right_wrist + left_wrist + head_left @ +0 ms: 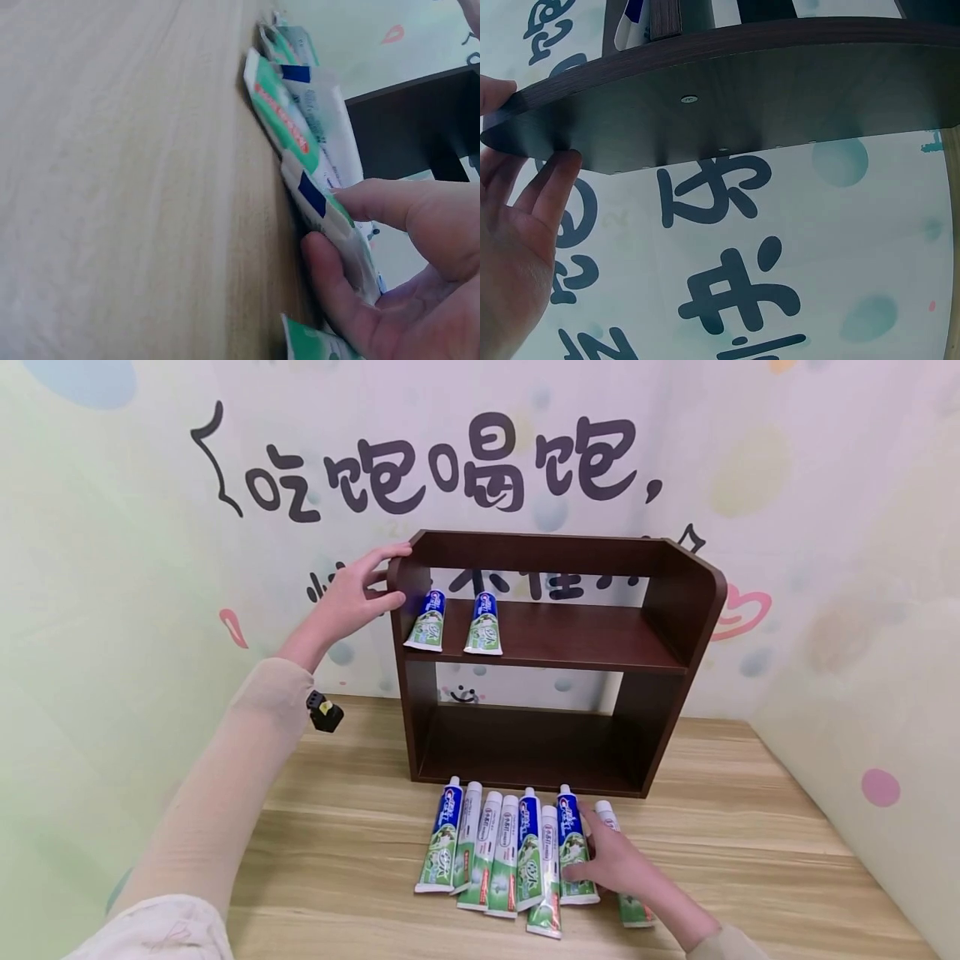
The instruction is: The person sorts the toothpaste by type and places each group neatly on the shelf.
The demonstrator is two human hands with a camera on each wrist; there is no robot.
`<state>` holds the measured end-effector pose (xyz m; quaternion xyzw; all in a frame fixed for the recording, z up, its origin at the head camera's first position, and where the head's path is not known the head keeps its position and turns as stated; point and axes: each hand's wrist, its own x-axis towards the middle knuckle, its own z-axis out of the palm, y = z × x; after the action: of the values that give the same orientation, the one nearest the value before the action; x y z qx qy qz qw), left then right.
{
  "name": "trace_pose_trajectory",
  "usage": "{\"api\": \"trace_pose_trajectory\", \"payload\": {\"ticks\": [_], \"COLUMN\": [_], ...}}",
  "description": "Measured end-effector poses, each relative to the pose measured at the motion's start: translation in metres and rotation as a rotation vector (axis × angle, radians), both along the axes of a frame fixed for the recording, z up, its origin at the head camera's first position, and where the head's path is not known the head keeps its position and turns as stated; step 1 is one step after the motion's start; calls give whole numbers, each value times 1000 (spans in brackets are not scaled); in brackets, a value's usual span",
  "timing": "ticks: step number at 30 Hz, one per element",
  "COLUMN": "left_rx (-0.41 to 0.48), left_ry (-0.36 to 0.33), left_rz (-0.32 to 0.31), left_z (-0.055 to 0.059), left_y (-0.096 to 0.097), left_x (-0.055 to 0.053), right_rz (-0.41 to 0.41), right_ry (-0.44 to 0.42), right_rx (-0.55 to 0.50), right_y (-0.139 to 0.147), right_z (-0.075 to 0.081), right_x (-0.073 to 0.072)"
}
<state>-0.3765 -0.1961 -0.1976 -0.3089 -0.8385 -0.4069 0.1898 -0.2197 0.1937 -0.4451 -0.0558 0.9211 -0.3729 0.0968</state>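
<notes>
My left hand (347, 600) holds the upper left corner of a dark brown two-tier wooden shelf (577, 635). In the left wrist view, thumb and fingers lie on opposite faces of its side panel (742, 97). Down on the table, my right hand (621, 860) pinches a blue, white and green toothpaste tube (573, 837) at the right of a row. The right wrist view has fingers on both sides of this tube (319, 206), close over the wood. Two similar blue-capped-end tubes, one left (427, 622) and one further right (485, 625), lean on the upper tier.
Left of the right hand lie several more tubes, among them a blue and green one (442, 835) and a white and green one (507, 856). Another white tube (636, 910) is partly behind the right hand. A small black object (325, 713) stands left of the shelf. Printed cloth walls surround the table (330, 860).
</notes>
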Motion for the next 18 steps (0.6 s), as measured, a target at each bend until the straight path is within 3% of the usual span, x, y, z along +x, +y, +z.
{"api": "trace_pose_trajectory", "payload": {"ticks": [18], "left_rx": [7], "left_ry": [-20], "left_rz": [-13], "left_z": [1], "left_y": [1], "left_x": [2], "right_rz": [133], "right_ry": [-130], "right_rx": [-206], "right_y": [12], "right_z": [6], "right_x": [5]}}
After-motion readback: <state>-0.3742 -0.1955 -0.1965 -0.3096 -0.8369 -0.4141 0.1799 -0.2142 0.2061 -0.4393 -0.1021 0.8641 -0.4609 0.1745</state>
